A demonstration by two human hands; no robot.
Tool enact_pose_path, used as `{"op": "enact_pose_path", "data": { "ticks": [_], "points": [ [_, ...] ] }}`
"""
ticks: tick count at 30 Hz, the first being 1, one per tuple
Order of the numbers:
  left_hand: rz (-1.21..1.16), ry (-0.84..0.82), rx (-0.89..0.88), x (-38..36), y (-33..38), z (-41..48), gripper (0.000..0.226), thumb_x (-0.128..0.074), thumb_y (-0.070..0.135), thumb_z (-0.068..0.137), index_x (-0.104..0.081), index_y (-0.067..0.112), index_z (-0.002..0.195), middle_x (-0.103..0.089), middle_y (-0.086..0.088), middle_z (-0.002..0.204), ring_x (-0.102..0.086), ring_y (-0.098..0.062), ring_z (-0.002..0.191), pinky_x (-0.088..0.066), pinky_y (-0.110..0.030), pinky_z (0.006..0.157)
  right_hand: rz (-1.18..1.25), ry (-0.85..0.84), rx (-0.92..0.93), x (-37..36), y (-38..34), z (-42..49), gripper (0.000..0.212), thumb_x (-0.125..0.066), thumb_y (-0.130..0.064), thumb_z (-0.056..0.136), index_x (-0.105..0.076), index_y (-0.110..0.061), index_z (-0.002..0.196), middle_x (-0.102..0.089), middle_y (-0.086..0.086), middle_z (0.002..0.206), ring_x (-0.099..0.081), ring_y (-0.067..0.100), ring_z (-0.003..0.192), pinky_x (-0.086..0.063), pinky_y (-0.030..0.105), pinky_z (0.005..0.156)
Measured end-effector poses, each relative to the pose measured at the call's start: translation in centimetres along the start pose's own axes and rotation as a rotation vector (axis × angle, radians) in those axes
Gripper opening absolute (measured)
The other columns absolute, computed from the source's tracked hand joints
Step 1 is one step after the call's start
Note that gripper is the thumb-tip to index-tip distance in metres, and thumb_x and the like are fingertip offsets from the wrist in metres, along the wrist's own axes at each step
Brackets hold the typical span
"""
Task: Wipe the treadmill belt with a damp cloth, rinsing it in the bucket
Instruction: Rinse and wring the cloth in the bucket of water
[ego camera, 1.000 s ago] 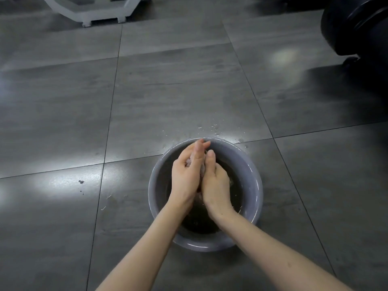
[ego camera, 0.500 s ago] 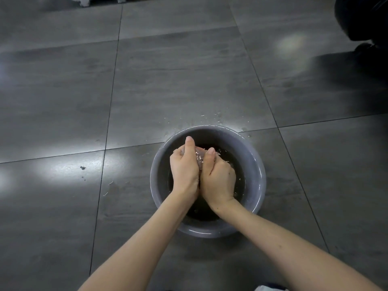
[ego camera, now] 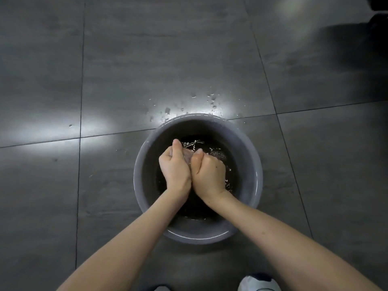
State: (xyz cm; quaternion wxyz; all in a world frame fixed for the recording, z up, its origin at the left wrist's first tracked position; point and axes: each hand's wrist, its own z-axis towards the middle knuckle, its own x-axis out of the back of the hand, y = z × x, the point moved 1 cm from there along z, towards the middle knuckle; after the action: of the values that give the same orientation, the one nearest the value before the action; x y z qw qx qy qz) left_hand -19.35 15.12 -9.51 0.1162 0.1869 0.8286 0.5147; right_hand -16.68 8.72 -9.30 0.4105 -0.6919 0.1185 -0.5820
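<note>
I can make out only a pale scrap of the cloth [ego camera: 187,156] between the thumbs. The rest is buried inside the left grip [ego camera: 175,168] and the right grip [ego camera: 208,174], whose fingers curl under and out of my sight. Both forearms cover the near part of the inside of the bucket [ego camera: 201,124], and the water [ego camera: 217,154] is too dark for me to see the bottom. At the upper right of the frame a black shape [ego camera: 378,26] is cut off by the edge and lost in shadow; I cannot tell what it is. At the bottom edge a white shoe [ego camera: 259,283] is cropped to its toe. A sliver [ego camera: 161,288] at bottom centre, left of it, is too small to name.
</note>
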Motion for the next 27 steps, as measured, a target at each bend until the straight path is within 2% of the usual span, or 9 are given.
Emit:
{"op": "enact_pose_path", "data": {
  "ticks": [2,5,8,10,12,15,19,23,27],
  "points": [
    [0.084,-0.096,0.022,-0.3,1.2,-0.1,0.041,-0.043,0.023,0.100,-0.052,0.006,0.064,-0.053,-0.005,0.057,-0.052,-0.018,0.058,-0.046,-0.032,0.064,0.034,-0.043,-0.089,0.5,-0.5,0.5,0.052,-0.026,-0.024,0.099,-0.071,-0.001,0.086,-0.070,0.022,0.082,-0.064,0.042,0.077,-0.045,0.039,0.066],
    [0.175,-0.324,0.214,0.0,4.0,-0.1,0.019,-0.048,0.036,0.097,-0.058,0.025,0.110,-0.066,0.005,0.103,-0.063,-0.004,0.093,-0.050,-0.026,0.084,0.056,-0.224,-0.266,2.5,-1.1,1.9,0.048,-0.027,-0.037,0.102,-0.068,-0.013,0.098,-0.071,0.013,0.097,-0.063,0.034,0.095,-0.047,0.040,0.081],
    [0.156,-0.388,0.524,1.1,6.7,-0.8,0.051,-0.062,0.043,0.087,-0.039,0.036,0.133,-0.058,0.005,0.124,-0.061,-0.015,0.107,-0.057,-0.043,0.083,0.314,-0.404,-0.396,5.3,-2.3,2.5,0.037,-0.037,-0.042,0.100,-0.067,-0.022,0.106,-0.071,0.000,0.104,-0.063,0.016,0.101,-0.049,0.036,0.088],
    [0.180,-0.365,0.678,1.7,8.4,-1.6,0.054,-0.065,0.039,0.085,-0.042,0.026,0.132,-0.060,-0.003,0.121,-0.063,-0.022,0.104,-0.058,-0.045,0.077,0.605,-0.473,-0.554,7.2,-3.4,2.0,0.024,-0.049,-0.031,0.098,-0.065,-0.023,0.114,-0.069,-0.001,0.109,-0.064,0.009,0.100,-0.051,0.026,0.083],
    [0.181,-0.344,0.747,2.1,10.3,-2.5,0.036,-0.063,0.034,0.088,-0.057,0.018,0.119,-0.066,-0.007,0.114,-0.064,-0.024,0.102,-0.056,-0.044,0.082,0.846,-0.489,-0.773,9.0,-4.7,1.5,0.022,-0.058,-0.016,0.093,-0.063,-0.022,0.114,-0.069,0.002,0.108,-0.067,0.010,0.093,-0.053,0.024,0.074],
    [0.147,-0.342,0.625,2.3,14.2,-4.3,0.011,-0.061,0.022,0.090,-0.066,0.015,0.097,-0.072,-0.008,0.096,-0.069,-0.022,0.089,-0.056,-0.041,0.083,0.973,-0.397,-0.982,11.8,-7.4,0.5,0.026,-0.060,-0.005,0.089,-0.062,-0.024,0.106,-0.071,0.003,0.103,-0.068,0.016,0.087,-0.056,0.030,0.068],
    [0.211,-0.322,0.547,2.1,21.2,-7.7,0.009,-0.058,0.000,0.085,-0.064,0.007,0.086,-0.069,-0.011,0.077,-0.066,-0.024,0.072,-0.057,-0.037,0.070,0.783,-0.263,-0.973,16.1,-12.7,-0.1,0.023,-0.057,-0.001,0.091,-0.062,-0.010,0.112,-0.066,0.014,0.109,-0.064,0.021,0.091,-0.054,0.029,0.070],
    [0.191,-0.359,0.581,2.0,29.0,-11.0,0.028,-0.040,-0.010,0.080,-0.058,-0.003,0.101,-0.060,-0.017,0.072,-0.058,-0.022,0.055,-0.048,-0.022,0.046,0.737,-0.197,-0.944,22.3,-18.5,0.1,0.028,-0.048,0.003,0.094,-0.059,0.001,0.120,-0.064,0.017,0.111,-0.061,0.027,0.098,-0.053,0.042,0.085],
    [0.110,-0.318,0.670,1.8,36.0,-14.5,0.020,-0.035,-0.004,0.083,-0.055,-0.002,0.086,-0.055,-0.006,0.050,-0.048,-0.011,0.036,-0.042,-0.018,0.038,0.674,-0.260,-0.827,29.6,-24.2,0.0,0.029,-0.043,-0.002,0.096,-0.060,-0.011,0.119,-0.061,-0.002,0.097,-0.058,0.011,0.090,-0.048,0.014,0.074]
  ]
}}
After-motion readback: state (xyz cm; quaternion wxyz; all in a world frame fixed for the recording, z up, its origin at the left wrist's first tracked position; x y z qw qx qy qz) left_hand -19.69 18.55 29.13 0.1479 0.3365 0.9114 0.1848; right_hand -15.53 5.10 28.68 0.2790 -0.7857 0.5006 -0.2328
